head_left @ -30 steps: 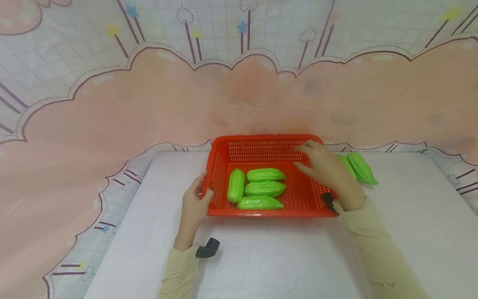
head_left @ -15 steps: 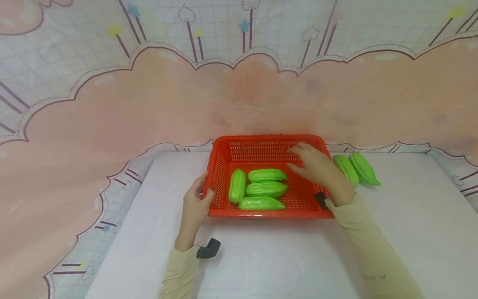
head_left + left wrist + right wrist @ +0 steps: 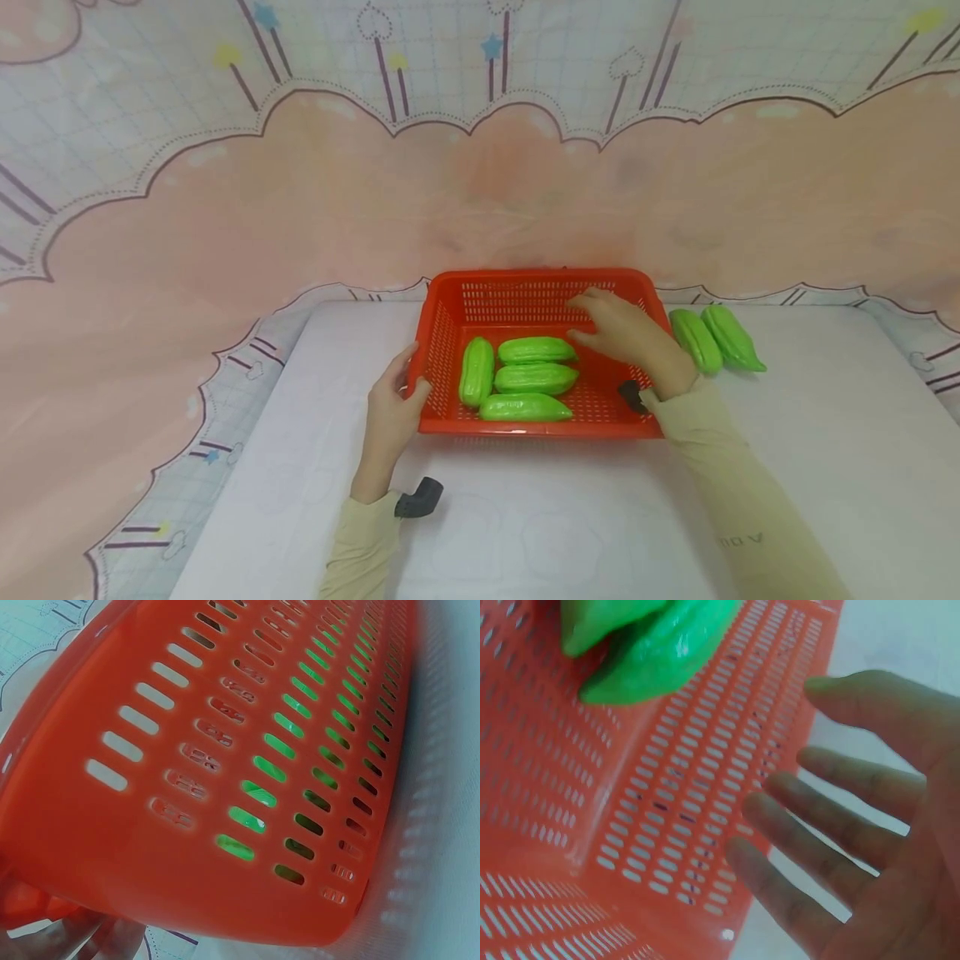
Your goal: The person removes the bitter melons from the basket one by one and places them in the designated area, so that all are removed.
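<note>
Right hand (image 3: 624, 327), fingers spread wide, hangs over the red basket (image 3: 540, 428) just below frame centre; the left hand (image 3: 392, 404) grips its left rim. Four green gourds (image 3: 536, 379) lie inside.

- Head view: the right hand (image 3: 622, 329) and sleeve (image 3: 738, 492) hide part of the red basket's rim (image 3: 540, 428); the sleeve's lettering (image 3: 741, 540) is too blurred to read.
- Right wrist: the top edge crops the green gourds (image 3: 679, 652).
- Left wrist: the lower-left corner cuts off the left hand (image 3: 64, 939).
</note>
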Tool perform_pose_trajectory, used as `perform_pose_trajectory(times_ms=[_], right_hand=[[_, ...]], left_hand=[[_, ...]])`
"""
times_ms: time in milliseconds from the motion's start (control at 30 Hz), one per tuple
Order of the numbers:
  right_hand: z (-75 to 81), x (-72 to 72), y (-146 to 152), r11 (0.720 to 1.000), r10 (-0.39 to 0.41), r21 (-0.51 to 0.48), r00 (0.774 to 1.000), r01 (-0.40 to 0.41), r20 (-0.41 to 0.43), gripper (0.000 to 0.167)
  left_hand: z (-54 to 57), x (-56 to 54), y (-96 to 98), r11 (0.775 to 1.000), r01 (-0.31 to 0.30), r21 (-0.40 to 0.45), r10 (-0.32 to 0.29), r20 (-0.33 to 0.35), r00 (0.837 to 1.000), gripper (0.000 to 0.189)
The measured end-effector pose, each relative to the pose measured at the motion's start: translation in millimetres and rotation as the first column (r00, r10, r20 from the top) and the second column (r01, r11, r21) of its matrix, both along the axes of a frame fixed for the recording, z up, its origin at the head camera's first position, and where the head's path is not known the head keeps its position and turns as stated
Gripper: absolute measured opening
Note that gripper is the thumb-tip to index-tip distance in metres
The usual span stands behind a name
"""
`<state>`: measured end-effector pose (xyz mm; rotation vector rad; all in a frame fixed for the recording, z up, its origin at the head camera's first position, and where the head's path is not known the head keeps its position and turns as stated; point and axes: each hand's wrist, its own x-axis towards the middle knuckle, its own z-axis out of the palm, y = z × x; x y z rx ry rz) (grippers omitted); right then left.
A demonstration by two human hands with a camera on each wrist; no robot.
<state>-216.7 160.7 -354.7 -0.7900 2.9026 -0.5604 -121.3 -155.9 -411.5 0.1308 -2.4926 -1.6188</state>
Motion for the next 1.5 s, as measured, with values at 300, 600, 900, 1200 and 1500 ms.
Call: perform_pose_trajectory(times_ms=[300,600,900,1200,1500], right_hand=[[-4.4,-5.9,-7,1.0,0.016,0.014,0.999,-0.017,0.047,0.051],[-8.4,-12.0,-13,1.0,0.026,-0.011,0.996,-0.025,0.088,0.049],[-12.3,-16.9,-18,0.999,0.035,-0.013,0.987,-0.033,0.158,0.052],[-15.2,-21.0,-23,0.998,0.065,-0.002,0.981,-0.066,0.184,0.05],[-18.0,-23.7,-29,0.995,0.096,0.001,0.967,-0.099,0.236,0.053]], left_hand=[[-0.7,-1.0,0.3,1.0,-0.001,-0.003,0.001,0.009,1.0,0.055],[0.6,-0.1,-0.4,1.0,0.002,0.004,-0.002,0.015,1.0,0.055],[1.2,0.1,0.3,1.0,-0.001,0.0,0.001,0.02,1.0,0.055],[3.0,0.8,1.5,1.0,0.001,0.007,-0.002,0.019,1.0,0.055],[3.1,1.0,1.1,1.0,-0.003,0.001,0.003,0.031,1.0,0.056]])
